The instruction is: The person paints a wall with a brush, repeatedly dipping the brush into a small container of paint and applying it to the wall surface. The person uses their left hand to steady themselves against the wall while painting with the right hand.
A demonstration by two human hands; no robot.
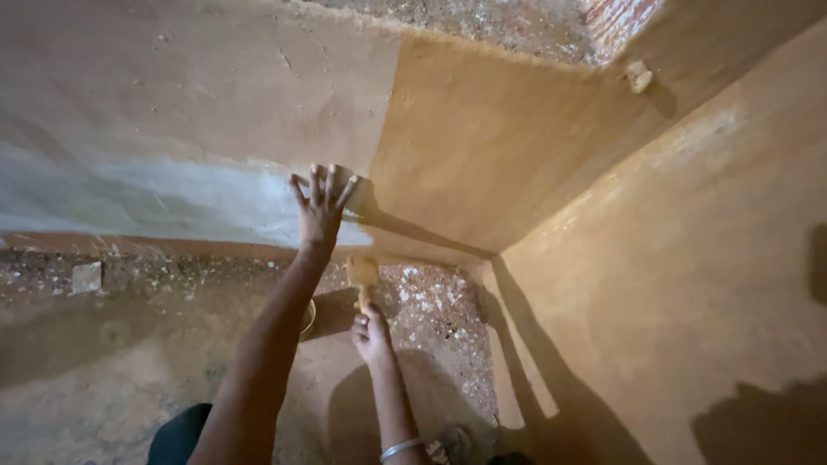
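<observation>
The wall (pixel 172 86) is pale tan with a whitish-grey band low down, turning ochre orange at the right; the floor (pixel 431 301) is brown, speckled white; the brush (pixel 362 271) is yellow-ochre; a silver bangle (pixel 401 448) circles the wrist; a brick patch (pixel 616 17) shows red

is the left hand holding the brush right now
No, the left hand is spread flat against the wall, while the right hand grips the brush low near the floor.
</observation>
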